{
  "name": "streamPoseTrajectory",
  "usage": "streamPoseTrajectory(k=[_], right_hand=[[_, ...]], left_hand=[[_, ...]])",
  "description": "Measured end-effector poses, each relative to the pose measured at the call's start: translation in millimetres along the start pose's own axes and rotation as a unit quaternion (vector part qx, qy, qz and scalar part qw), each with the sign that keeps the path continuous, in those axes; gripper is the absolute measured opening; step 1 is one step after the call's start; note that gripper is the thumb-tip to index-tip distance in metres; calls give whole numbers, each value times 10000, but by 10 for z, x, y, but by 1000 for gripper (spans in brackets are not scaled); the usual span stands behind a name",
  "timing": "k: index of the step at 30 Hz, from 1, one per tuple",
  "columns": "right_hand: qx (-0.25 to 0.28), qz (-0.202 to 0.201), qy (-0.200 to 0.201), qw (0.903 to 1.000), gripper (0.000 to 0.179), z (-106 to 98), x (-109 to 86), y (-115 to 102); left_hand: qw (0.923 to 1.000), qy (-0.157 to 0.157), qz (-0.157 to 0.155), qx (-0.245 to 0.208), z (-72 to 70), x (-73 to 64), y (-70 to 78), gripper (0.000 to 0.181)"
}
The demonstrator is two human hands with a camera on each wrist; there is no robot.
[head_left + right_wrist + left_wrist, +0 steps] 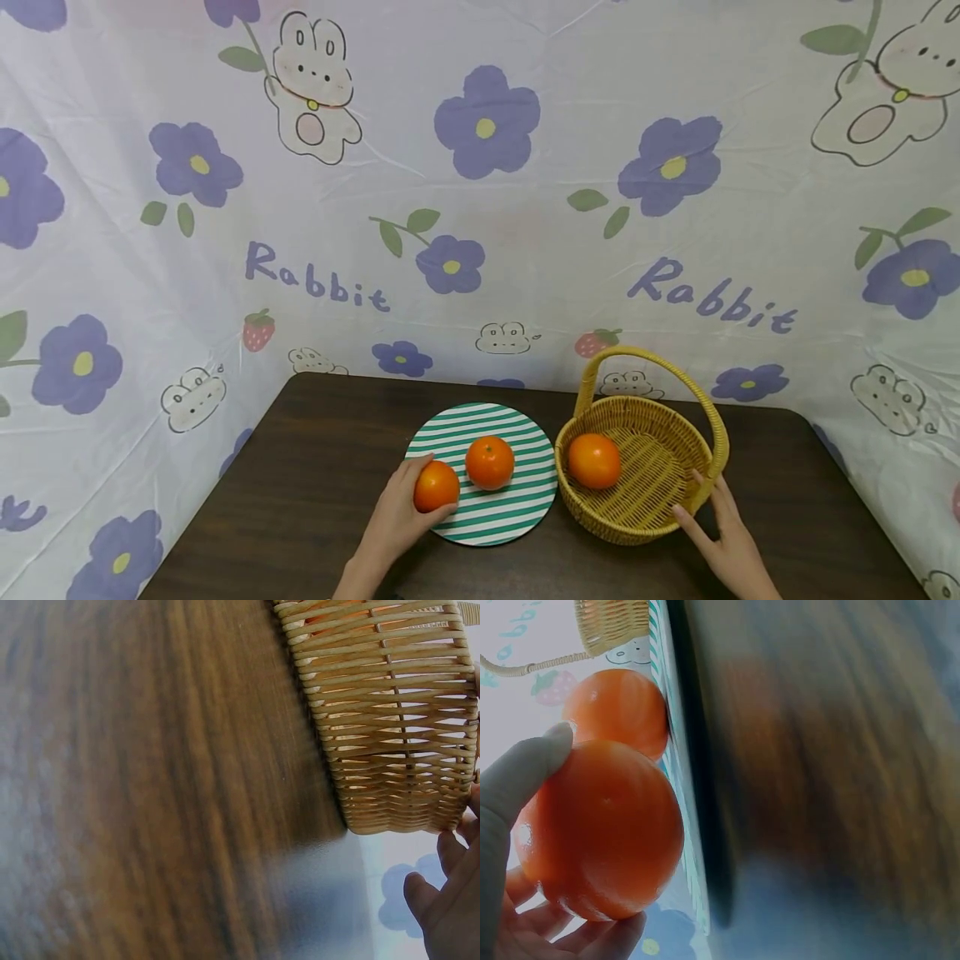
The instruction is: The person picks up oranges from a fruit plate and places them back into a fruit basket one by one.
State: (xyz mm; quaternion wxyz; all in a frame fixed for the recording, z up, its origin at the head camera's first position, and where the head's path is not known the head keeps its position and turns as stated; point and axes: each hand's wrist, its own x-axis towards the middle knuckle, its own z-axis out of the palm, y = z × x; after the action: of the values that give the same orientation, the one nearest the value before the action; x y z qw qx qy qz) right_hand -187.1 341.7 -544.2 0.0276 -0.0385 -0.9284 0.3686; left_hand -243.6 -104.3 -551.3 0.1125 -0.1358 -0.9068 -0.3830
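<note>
On the left, my left hand (397,508) holds an orange (437,487) at the left edge of a round green-and-white striped plate (517,517). In the left wrist view the thumb lies on one side of this orange (604,832) and the other fingers curl under the opposite side. A second orange (490,462) sits beside it on the plate. My right hand (723,533) grips the rim of a yellow wicker basket (641,521) near the foot of its arched handle, fingertips over the rim. Inside the basket, at its left side, lies a third orange (595,461).
Plate and basket stand side by side on a dark wooden table (300,483). Behind the table and along its sides hangs a white cloth (525,250) printed with purple flowers and rabbits. The basket's handle (660,358) arches up high.
</note>
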Motion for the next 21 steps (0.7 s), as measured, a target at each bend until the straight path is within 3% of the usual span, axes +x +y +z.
streamPoseTrajectory(k=[10,21], right_hand=[[-21,-109,69,9999,76,1,0,10],[1,-130,74,9999,77,3,-1,20]], left_hand=[[9997,33,246,68,-26,-22,156,74],[9989,-222,409,12,-28,-34,363,72]])
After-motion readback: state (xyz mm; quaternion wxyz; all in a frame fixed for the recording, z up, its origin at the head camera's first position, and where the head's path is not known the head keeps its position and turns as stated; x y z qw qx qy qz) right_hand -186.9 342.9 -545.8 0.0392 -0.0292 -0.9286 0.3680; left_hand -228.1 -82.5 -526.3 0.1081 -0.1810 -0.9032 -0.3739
